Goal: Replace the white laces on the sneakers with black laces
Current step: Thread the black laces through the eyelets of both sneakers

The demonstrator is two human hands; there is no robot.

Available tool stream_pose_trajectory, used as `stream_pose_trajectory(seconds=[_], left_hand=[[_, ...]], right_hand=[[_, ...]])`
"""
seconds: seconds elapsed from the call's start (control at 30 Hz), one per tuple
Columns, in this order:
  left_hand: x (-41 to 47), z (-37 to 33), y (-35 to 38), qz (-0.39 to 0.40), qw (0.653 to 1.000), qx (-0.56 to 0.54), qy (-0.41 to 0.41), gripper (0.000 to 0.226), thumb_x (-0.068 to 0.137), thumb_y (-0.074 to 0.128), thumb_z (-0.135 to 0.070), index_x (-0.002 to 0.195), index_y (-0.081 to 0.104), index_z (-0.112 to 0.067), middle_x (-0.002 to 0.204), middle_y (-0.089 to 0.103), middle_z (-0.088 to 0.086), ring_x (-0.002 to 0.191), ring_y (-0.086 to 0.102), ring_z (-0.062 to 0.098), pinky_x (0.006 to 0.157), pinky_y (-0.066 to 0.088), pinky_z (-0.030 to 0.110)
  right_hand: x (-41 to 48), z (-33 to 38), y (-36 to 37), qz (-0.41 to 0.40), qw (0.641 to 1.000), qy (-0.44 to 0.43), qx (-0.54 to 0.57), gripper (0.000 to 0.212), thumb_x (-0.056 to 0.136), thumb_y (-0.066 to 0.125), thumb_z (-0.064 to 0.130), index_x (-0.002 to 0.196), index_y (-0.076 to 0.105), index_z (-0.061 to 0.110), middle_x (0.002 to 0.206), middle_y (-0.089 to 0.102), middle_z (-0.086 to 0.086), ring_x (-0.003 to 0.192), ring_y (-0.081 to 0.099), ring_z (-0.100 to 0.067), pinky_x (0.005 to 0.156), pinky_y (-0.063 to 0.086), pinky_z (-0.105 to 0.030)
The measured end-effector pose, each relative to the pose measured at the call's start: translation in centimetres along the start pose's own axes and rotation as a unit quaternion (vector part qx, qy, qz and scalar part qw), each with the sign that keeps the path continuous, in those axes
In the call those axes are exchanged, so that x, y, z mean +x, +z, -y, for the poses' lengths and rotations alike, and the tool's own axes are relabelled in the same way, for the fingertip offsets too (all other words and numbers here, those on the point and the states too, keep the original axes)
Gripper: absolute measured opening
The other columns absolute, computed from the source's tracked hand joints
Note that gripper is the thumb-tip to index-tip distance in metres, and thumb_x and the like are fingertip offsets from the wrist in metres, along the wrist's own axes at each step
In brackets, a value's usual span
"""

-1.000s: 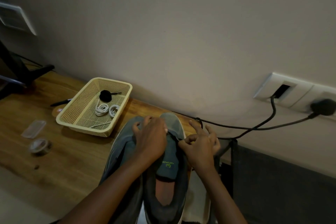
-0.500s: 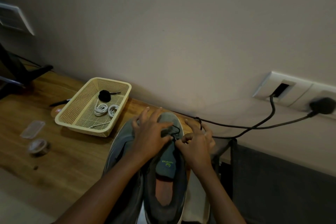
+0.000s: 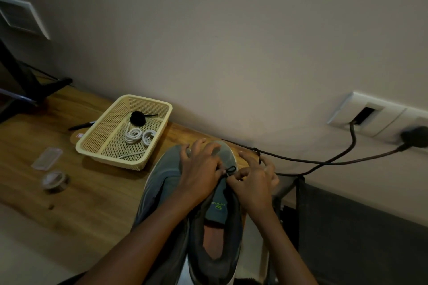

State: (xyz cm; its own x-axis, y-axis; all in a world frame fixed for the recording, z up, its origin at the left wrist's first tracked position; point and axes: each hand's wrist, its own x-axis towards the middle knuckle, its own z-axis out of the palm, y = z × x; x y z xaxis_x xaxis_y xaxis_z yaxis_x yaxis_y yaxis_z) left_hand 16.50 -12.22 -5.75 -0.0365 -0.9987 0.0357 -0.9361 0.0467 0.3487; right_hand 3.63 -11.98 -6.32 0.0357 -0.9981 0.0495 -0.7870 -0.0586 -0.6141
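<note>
Both hands have shifted since a second ago: the left hand (image 3: 203,169), which lay flat over the laces area then, now has its fingers spread toward the toe with thumb and forefinger pinched together, and the right hand (image 3: 252,180) has drawn in closer to meet it. Between the two pinches a short loop of black lace (image 3: 230,169) stands up over the front of the right-side sneaker (image 3: 220,227). Each grip is closed to a fingertip pinch on that lace, the other fingers fanned loose.

That sneaker is grey with a green logo on its tongue, toe pointing toward the wall, heel toward the camera. A second grey sneaker (image 3: 159,187) lies just beside it on the left, partly under the left forearm. Both rest at the near edge of the wooden worktop (image 3: 92,192).

Farther back on the left sits a cream mesh basket (image 3: 159,120). Inside it are two coils of white laces (image 3: 139,136) and a bundled black lace (image 3: 137,118), apart from each other. Left of the basket lie a roll of tape (image 3: 55,179) and a small clear plastic piece (image 3: 47,158). Black cables (image 3: 324,161) run along the wall from sockets (image 3: 379,118) on the right.
</note>
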Motion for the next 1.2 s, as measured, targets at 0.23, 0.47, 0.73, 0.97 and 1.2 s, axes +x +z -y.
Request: stream_pose_trajectory(seconds=[0.23,0.47,0.73,0.97,1.2], left_hand=[[0.3,1.4,-1.5,-0.05,0.992,-0.062,-0.093,0.015,0.092,0.055,-0.032,0.087,0.069,-0.032,0.141,0.041,-0.016,0.138,0.017,0.013,0.111,0.001,0.044],[0.5,4.4,-3.7,-0.049,0.973,-0.052,-0.218,0.009,0.086,0.065,-0.033,0.086,0.07,-0.025,0.134,0.049,-0.009,0.133,0.027,0.022,0.109,0.01,0.049],[0.0,1.0,-2.1,-0.024,0.999,0.034,-0.034,0.025,0.082,0.065,-0.048,0.105,0.065,-0.041,0.15,0.029,-0.013,0.143,0.008,0.019,0.108,-0.003,0.047],[-0.1,0.7,-0.7,-0.016,0.998,0.02,-0.061,0.014,0.092,0.055,-0.039,0.097,0.066,-0.031,0.146,0.036,-0.012,0.142,0.011,0.017,0.112,-0.002,0.05],[0.6,2.6,-2.0,-0.081,0.99,-0.03,-0.115,0.013,0.094,0.051,-0.031,0.095,0.064,-0.029,0.141,0.041,-0.01,0.137,0.02,0.017,0.111,0.003,0.047]], right_hand=[[-0.2,0.7,-0.6,-0.015,1.0,0.006,0.016,0.048,0.077,0.067,0.021,0.066,0.028,0.046,0.119,0.066,0.007,0.14,0.012,-0.017,0.1,0.005,-0.027],[-0.2,0.3,-0.6,-0.001,1.0,-0.001,0.009,0.04,0.077,0.067,0.02,0.063,0.038,0.043,0.128,0.059,0.011,0.139,0.01,-0.015,0.101,0.005,-0.028],[0.2,0.2,-0.1,0.0,1.0,-0.006,-0.014,0.031,0.074,0.067,0.021,0.057,0.046,0.036,0.133,0.054,0.016,0.138,0.01,-0.015,0.101,0.007,-0.028],[0.0,0.5,-0.4,-0.013,1.0,-0.005,0.004,0.045,0.076,0.066,0.021,0.069,0.028,0.045,0.115,0.067,0.005,0.138,0.013,-0.017,0.104,0.007,-0.033],[-0.1,0.3,-0.7,-0.026,1.0,-0.002,0.0,0.05,0.077,0.066,0.021,0.066,0.025,0.046,0.111,0.068,0.004,0.137,0.017,-0.018,0.104,0.007,-0.033]])
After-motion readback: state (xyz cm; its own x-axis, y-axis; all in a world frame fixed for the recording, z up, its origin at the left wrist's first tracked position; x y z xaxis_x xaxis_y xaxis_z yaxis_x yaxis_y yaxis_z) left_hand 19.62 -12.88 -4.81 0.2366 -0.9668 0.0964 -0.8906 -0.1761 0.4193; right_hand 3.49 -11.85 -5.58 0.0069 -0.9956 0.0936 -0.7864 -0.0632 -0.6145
